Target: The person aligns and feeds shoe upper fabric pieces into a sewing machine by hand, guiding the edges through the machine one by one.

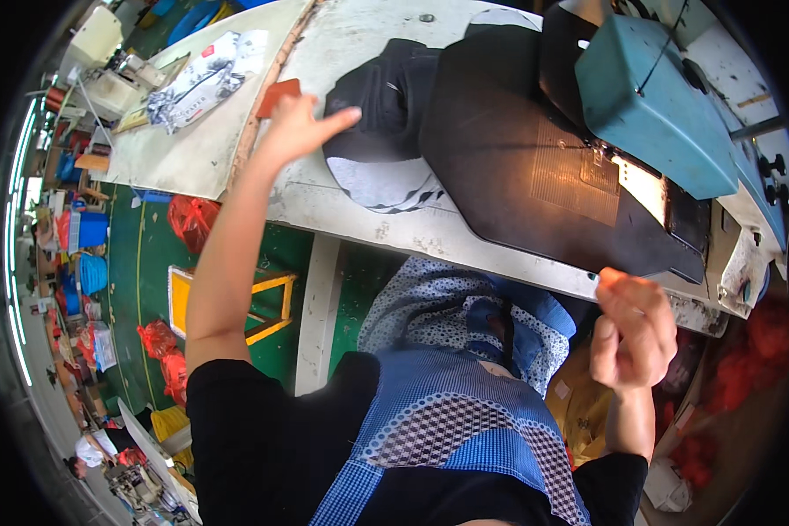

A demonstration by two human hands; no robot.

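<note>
My left hand (300, 130) reaches over the white worktable, thumb stretched out and apart from the fingers. Its fingers are beside a small orange-brown piece (275, 96); I cannot tell whether they touch it. Close to the thumb lies a pile of black fabric (381, 101) with a curved grey-and-white part (377, 182) along its near side. My right hand (636, 333) is raised in front of the table's near edge at the right, fingers pinched together. A tiny pale thing shows at its fingertips, too small to name.
A teal sewing machine (653, 96) stands at the right, its lamp lighting a wide dark plate (500, 131). A crumpled printed bag (203, 83) lies on the left table. Below are a yellow frame (272, 307), red plastic bags (174, 364) and a white table leg (318, 311).
</note>
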